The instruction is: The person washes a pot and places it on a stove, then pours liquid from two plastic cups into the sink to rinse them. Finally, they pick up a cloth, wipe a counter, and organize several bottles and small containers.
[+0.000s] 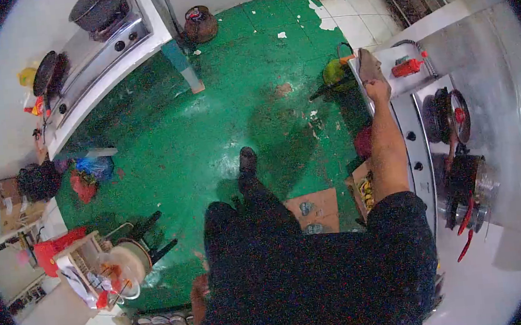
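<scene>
My right hand is stretched forward over the white counter on the right. It is closed on a greyish-brown cloth, which rests at the counter's left edge. Just right of the cloth lies a red bottle, with a grey hose behind it. Low beside my body hangs my left hand, partly hidden by my dark clothes. Its fingers are too unclear to make out.
A stove with a lidded pan and a dark pot continues along the right. Another stove stands at upper left. A stool-like stand is at lower left. Flattened cardboard lies on the green floor.
</scene>
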A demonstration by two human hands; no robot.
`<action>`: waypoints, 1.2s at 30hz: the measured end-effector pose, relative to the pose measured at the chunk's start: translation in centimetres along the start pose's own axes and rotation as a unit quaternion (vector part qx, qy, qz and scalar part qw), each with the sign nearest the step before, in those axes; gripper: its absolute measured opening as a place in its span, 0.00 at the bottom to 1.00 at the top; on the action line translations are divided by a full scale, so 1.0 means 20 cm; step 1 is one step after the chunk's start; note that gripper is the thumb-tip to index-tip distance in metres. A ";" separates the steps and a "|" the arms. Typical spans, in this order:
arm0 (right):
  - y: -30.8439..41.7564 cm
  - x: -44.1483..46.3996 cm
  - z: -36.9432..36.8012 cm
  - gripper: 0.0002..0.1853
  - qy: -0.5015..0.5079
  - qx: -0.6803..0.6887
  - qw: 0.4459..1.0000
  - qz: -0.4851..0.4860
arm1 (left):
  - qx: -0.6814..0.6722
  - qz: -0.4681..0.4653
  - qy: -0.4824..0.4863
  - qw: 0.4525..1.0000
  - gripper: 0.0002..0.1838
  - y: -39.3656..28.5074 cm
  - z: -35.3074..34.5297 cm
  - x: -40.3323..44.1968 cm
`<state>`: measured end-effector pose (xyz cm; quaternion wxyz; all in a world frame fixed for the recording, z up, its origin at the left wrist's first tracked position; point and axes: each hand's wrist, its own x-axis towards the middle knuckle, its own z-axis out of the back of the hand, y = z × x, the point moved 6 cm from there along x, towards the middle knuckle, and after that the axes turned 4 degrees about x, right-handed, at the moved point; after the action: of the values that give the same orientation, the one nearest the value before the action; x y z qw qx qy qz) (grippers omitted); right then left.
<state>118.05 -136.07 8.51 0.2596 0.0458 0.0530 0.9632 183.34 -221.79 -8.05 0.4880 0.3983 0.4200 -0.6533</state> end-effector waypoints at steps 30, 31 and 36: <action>3.46 -1.69 0.68 0.26 0.039 0.647 0.728 0.225 | -0.242 -0.675 -0.026 0.697 0.30 -3.85 0.94 -0.80; 3.54 -1.73 0.74 0.27 0.011 0.633 0.743 0.217 | -0.218 -0.675 -0.049 0.703 0.29 -3.85 0.99 -0.81; 3.73 -1.80 0.79 0.29 -0.027 0.601 0.744 0.292 | -0.193 -0.661 -0.131 0.713 0.24 -3.77 1.23 -0.84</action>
<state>113.88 -217.12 31.29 -0.1141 0.2311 0.5977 0.7592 110.74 -226.81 27.73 0.0475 -0.1732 0.6250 -0.7597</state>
